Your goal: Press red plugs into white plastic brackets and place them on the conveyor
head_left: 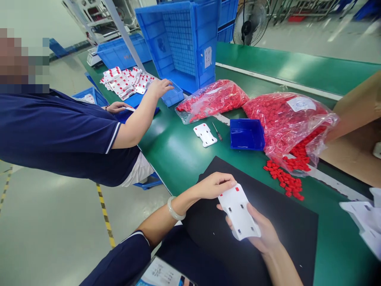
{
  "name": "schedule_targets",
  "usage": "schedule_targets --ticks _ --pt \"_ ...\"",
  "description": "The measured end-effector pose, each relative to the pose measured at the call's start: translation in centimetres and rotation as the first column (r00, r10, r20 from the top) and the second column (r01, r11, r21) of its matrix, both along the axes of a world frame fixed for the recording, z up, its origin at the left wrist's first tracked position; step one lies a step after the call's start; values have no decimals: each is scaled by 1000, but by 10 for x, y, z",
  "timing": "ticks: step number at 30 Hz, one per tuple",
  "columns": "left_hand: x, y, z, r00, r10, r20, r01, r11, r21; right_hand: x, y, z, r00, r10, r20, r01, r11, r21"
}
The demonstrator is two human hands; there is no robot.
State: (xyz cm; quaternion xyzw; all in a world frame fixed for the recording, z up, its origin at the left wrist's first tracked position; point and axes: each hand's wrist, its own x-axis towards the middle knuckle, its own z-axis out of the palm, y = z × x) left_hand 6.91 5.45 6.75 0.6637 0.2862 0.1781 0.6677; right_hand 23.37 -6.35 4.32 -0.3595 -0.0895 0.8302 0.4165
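A white plastic plate (239, 214) is held between my two hands above a black mat (285, 230). Red pieces fill two holes at its far end, while several other holes look dark. My left hand (216, 185), with a pale bangle at the wrist, grips the far left corner; its fingertips are partly hidden. My right hand (263, 228) wraps around the plate from below and the right side, its thumb along the edge. Nearest beyond the mat are loose small red plastic pieces (287, 180), spilling from a clear bag (291, 127).
Across the green table (166, 139) lie another white plate (205, 135), a screwdriver (218, 132), a blue bin (247, 135) and a second bag of red pieces (212, 100). A co-worker (74, 127) stands at left near piled plates (126, 82). White parts (363, 218) sit at right.
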Motion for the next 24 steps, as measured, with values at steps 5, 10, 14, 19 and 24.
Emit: schedule_targets --ticks 5,10,14,19,24 --pt "-3 1 -1 1000 -27 1 27 1000 -10 0 -1 0 999 36 34 -37 999 24" --pt "-8 -10 -7 988 151 -38 -150 988 22 -6 1 2 928 -31 371 -33 986 164" --pt "-1 -43 -21 945 316 85 -300 941 -159 -22 -2 4 687 -276 672 -46 906 420" --pt "13 -70 -34 832 511 216 -261 704 -661 -33 -11 10 502 -336 797 -325 781 533" --pt "5 -57 -21 813 518 266 -69 539 -839 -11 -9 22 266 -510 818 -261 779 570"
